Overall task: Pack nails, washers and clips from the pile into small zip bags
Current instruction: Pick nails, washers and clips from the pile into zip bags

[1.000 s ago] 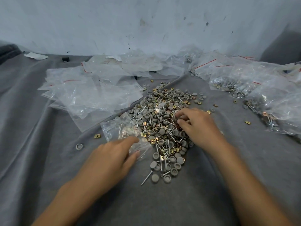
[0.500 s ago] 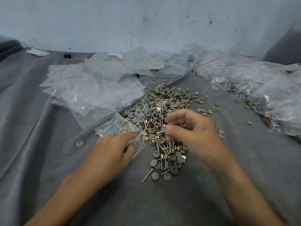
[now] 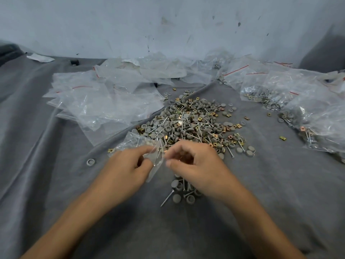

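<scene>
Pinching zip bag (image 3: 130, 142) edge, left hand (image 3: 125, 169) borders pile (image 3: 186, 124).

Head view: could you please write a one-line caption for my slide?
Left hand pinches a small zip bag beside the pile of hardware; right hand curled at its mouth.

Light diffuse, cool, dim; source not in view. Shadows faint: in cloth (image 3: 37, 146) folds at 9 o'clock; dark corner at 2 o'clock. Small glints on bags (image 3: 104, 101) at 10 o'clock, on the bag (image 3: 156, 165) in the left hand (image 3: 128, 169), on metal in the pile (image 3: 186, 120). Fingers (image 3: 172, 151) slightly smeared. Edges bowed; wall (image 3: 168, 25) base curves.
</scene>
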Demonstrator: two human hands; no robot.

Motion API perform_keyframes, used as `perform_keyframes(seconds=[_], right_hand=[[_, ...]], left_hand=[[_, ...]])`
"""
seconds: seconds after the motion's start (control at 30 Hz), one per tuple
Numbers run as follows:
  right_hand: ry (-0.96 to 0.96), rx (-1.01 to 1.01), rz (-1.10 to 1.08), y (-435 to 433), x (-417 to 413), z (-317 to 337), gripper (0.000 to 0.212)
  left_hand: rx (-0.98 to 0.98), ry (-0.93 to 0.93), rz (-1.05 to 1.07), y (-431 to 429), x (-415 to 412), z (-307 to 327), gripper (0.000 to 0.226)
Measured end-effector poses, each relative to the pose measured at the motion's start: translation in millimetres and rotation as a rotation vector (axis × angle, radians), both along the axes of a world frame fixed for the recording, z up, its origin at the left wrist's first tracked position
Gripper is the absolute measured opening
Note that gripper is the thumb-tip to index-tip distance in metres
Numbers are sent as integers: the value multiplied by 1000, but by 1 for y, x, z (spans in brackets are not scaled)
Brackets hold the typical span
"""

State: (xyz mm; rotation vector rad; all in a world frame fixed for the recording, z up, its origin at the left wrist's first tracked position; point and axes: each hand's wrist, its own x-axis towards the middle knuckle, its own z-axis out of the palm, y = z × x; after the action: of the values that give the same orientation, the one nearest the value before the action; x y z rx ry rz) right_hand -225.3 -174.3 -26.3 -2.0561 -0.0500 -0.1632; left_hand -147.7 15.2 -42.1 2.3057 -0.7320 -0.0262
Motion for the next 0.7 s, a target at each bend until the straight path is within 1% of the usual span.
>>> perform_keyframes(seconds=[0.03, 0.1, 0.13, 0.2, 0.27, 0.3, 0.33, 0.47, 0.53, 0.7], right_hand=[[66, -99, 100, -2, -3, 1, 6], [166, -408, 244, -1, -8, -2, 14], [173, -543, 267, 1, -10, -5, 18], [127, -658, 262, 8, -12, -7, 14], [62, -744, 256, 13, -13, -8, 8], [41, -778, 248, 14, -14, -9, 10], [34, -765, 224, 14, -14, -11, 11], [19, -466, 41, 9, -10, -7, 12], [-24, -386, -25, 6, -8, -5, 12], [-57, -437, 0, 16, -7, -12, 10]], left_hand=[[-17, 4, 8, 0, 0, 0, 37], [-43, 16, 17, 0, 0, 0, 36], [-46, 18, 12, 0, 0, 0, 36], [-40, 15, -7, 0, -1, 1, 41], [-27, 13, -12, 0, -1, -1, 36], [-21, 13, -4, 0, -1, -1, 36], [-16, 10, 5, 0, -1, -2, 37], [5, 14, 5, -2, -2, -1, 40], [5, 17, -9, -2, -4, 1, 41], [23, 29, -54, -2, -8, 4, 40]])
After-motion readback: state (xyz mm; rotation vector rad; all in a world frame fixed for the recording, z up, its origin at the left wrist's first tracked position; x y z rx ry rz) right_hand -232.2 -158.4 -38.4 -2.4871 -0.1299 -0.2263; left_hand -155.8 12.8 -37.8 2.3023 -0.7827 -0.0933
